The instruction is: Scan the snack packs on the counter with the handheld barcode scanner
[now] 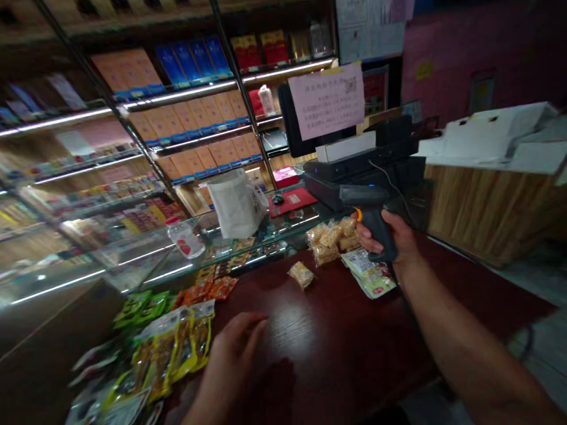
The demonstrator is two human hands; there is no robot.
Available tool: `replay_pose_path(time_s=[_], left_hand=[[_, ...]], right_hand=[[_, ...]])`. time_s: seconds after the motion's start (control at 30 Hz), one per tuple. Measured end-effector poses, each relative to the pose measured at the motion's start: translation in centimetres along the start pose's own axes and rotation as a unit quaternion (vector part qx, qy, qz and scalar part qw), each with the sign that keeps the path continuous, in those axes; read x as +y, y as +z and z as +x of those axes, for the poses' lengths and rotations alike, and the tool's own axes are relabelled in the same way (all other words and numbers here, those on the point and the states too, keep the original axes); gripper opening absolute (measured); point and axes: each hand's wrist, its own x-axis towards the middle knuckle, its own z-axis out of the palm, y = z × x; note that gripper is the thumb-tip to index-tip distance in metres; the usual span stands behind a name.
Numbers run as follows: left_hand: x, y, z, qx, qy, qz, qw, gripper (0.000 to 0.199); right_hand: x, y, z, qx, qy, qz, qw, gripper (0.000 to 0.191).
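My right hand (392, 242) is shut around the grip of a black handheld barcode scanner (370, 215), which points to the left, with its orange trigger showing. Just below it, a heap of clear packets of puffed rice snacks (330, 242) lies on the dark wood counter (336, 342), and a green-and-white packet (370, 274) lies under my hand. One loose snack packet (301, 274) sits apart from the heap. My left hand (233, 354) rests on the counter's near side with its fingers slightly curled, holding nothing, next to yellow packaged snacks (170, 348).
A glass display case (133, 254) with shelves of boxed goods runs along the left. On it stand a white paper bag (237, 203), a small bottle (185, 237) and a red mat (292, 200). A till with a paper notice (326, 100) stands behind the scanner.
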Motion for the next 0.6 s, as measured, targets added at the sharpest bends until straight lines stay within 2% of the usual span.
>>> replay_pose_path(time_s=[0.1, 0.17, 0.2, 0.27, 0.33, 0.4, 0.6], left_hand=[[1.7, 8.1, 1.9, -0.140, -0.054, -0.112, 0.982, 0.034], [2.9, 12.9, 3.3, -0.209, -0.114, -0.214, 0.947, 0.042], [3.5, 15.0, 4.0, -0.227, -0.140, -0.261, 0.928, 0.045], [4.6, 18.5, 5.6, -0.219, -0.168, -0.298, 0.914, 0.047], [5.4, 20.8, 7.2, -0.197, -0.178, -0.280, 0.923, 0.040], [5.9, 22.3, 8.5, -0.179, -0.180, -0.249, 0.935, 0.035], [6.5, 23.7, 10.0, -0.151, -0.208, -0.261, 0.931, 0.037]], right_hand=[[-0.5, -1.0, 0.1, 0.014, -0.014, -0.010, 1.000, 0.040], [-0.6, -1.6, 0.2, 0.017, -0.019, -0.014, 1.000, 0.039], [-0.6, -1.9, 0.2, 0.017, -0.021, -0.015, 1.000, 0.038], [-0.3, -2.4, 0.4, 0.015, -0.023, -0.016, 1.000, 0.037], [0.1, -2.9, 0.6, 0.012, -0.025, -0.018, 0.999, 0.036], [0.4, -3.3, 0.9, 0.003, -0.026, -0.020, 0.999, 0.034], [0.7, -4.0, 1.4, -0.017, -0.025, -0.006, 1.000, 0.031]])
